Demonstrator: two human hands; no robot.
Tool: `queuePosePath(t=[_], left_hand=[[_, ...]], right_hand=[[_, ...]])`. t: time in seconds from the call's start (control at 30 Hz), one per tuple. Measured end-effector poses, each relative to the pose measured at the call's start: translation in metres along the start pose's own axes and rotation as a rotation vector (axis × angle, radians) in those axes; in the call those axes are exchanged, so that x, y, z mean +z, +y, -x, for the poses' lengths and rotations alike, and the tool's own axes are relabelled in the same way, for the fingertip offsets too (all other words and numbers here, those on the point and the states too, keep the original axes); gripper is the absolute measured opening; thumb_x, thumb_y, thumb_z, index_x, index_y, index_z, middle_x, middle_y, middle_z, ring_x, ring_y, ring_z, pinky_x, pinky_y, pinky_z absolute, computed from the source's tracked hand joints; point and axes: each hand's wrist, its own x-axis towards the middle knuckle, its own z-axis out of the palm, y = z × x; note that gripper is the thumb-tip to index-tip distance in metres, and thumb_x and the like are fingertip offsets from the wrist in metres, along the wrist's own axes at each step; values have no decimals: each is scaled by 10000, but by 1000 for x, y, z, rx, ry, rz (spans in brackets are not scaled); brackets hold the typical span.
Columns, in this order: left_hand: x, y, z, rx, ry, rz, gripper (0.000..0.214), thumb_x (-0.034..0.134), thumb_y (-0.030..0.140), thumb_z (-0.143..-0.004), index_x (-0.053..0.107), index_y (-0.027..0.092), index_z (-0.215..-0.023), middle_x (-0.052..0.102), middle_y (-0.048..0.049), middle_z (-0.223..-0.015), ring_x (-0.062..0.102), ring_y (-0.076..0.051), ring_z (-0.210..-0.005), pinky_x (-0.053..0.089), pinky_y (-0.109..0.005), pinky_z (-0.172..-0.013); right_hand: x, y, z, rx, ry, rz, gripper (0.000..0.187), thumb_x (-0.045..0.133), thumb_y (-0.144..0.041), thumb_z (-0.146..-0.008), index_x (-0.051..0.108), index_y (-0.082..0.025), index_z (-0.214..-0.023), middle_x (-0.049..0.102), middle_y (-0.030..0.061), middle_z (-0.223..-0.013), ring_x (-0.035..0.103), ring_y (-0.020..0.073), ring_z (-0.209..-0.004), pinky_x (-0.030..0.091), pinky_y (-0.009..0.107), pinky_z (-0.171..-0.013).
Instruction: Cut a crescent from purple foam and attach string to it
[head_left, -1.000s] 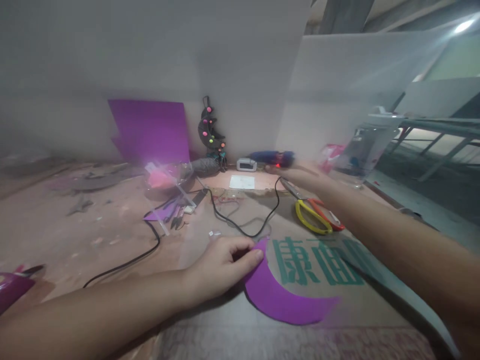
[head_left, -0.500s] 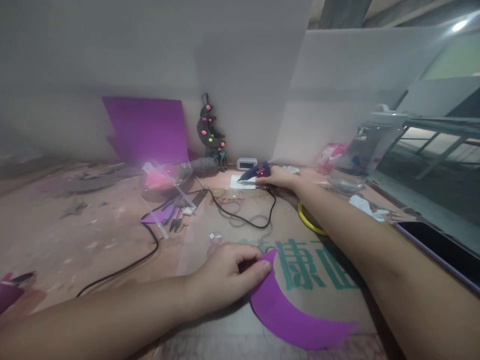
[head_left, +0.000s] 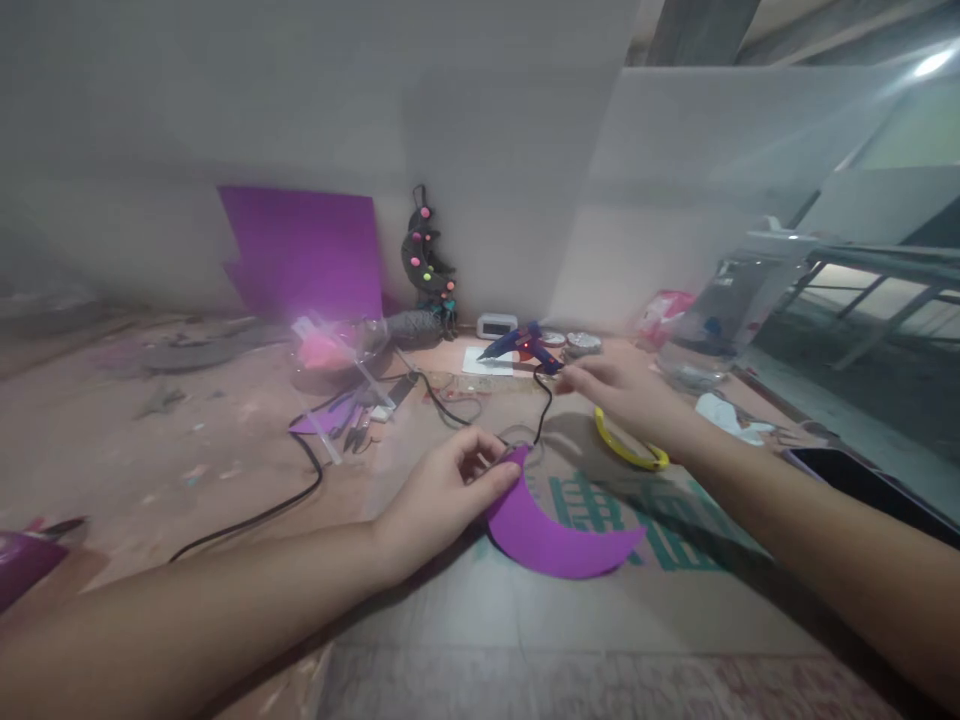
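Pinching the purple crescent (head_left: 564,550), the left hand (head_left: 450,492) partly hides its upper end.

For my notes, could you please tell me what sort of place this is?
Likely a craft workspace, judging by the glue gun, the purple sheet and the crescent in the left hand.

Beyond the left grip (head_left: 454,490): small white box with dark window (head_left: 497,326), near the wall (head_left: 495,140). Beyond the right grip (head_left: 630,395), to its right: pink packet (head_left: 664,314), just beside clear jug (head_left: 739,305). Right of that grip, nearer: phone (head_left: 855,482), screen dark.
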Motion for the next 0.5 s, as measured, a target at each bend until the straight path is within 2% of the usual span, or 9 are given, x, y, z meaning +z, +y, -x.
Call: queuePosePath(t=[0.07, 0.17, 0.23, 0.37, 0.43, 0.5], left_hand=[[-3, 0, -3, 13, 34, -22, 254, 661, 402, -876, 551, 178, -921, 570, 31, -771, 518, -110, -672, 396, -235, -605], [-8, 1, -8, 55, 89, -91, 237, 658, 385, -881, 542, 178, -897, 566, 33, -779, 515, -108, -681, 394, -236, -612], [-11, 1, -10, 94, 118, -135, 220, 657, 365, -886, 543, 177, -886, 558, 34, -784, 511, -105, -689, 396, -237, -625], [-12, -2, -9, 150, 103, -123, 212, 668, 352, -889, 548, 177, -883, 560, 28, -794, 526, -102, -709, 413, -227, -635], [-10, -3, -9, 107, 60, 2, 234, 607, 408, -929, 543, 183, -910, 540, 35, -726, 535, -103, -645, 419, -224, -578], [-9, -4, -10, 45, 42, 179, 257, 495, 444, -979, 531, 190, -973, 521, 41, -690, 539, -105, -561, 429, -228, -510]], right_hand=[[4, -16, 22, -28, -58, -81, 381, 479, -446, -970, 737, -197, -842, 761, 57, -857, 685, 219, -839, 481, 300, -727], [17, -35, 45, -78, -136, -75, 292, 584, -475, -920, 728, -221, -938, 763, 50, -941, 683, 218, -861, 467, 307, -738], [28, -42, 52, -125, -182, -54, 272, 642, -461, -889, 716, -216, -984, 759, 59, -985, 679, 225, -882, 457, 314, -748], [43, -42, 49, -97, -308, -98, 156, 599, -328, -926, 696, -208, -903, 745, 35, -847, 650, 181, -742, 414, 280, -654], [42, -36, 45, -87, -288, -57, 159, 557, -290, -941, 680, -205, -888, 729, 34, -814, 630, 176, -712, 385, 276, -630], [34, -29, 40, -123, -198, 37, 157, 532, -280, -947, 658, -199, -901, 713, 43, -821, 615, 186, -722, 364, 281, -629]])
